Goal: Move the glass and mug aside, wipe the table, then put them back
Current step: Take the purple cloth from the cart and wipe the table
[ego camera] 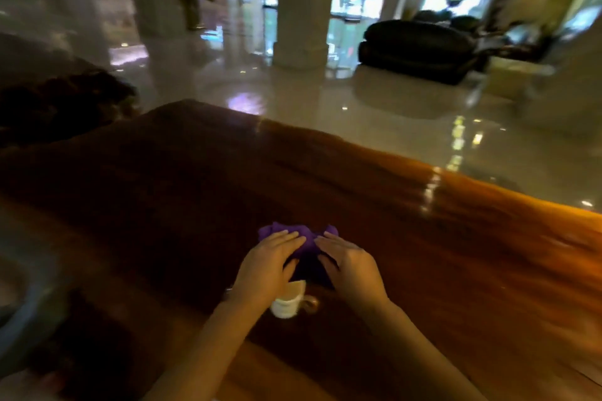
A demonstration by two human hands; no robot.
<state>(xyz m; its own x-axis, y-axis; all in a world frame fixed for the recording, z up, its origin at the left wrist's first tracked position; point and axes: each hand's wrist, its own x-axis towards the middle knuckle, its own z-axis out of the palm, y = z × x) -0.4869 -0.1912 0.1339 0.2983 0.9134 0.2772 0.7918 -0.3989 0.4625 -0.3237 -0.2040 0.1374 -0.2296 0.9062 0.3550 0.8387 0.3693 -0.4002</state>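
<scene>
A purple cloth [304, 238] lies bunched on the dark wooden table [456, 238]. My left hand [267, 265] and my right hand [350, 265] both rest flat on it, fingers stretched forward and nearly touching. A white mug [288, 301] with a brownish handle stands on the table just below my hands, between my wrists, partly hidden by my left wrist. Something small and shiny shows at my left wrist [229, 290]; I cannot tell whether it is the glass. The whole view is blurred.
The table's far edge [358, 143] runs from upper left down to the right, with glossy pale floor beyond. A dark sofa [420, 49] and pillars stand far back. A grey rounded object [22, 319] sits at the left edge.
</scene>
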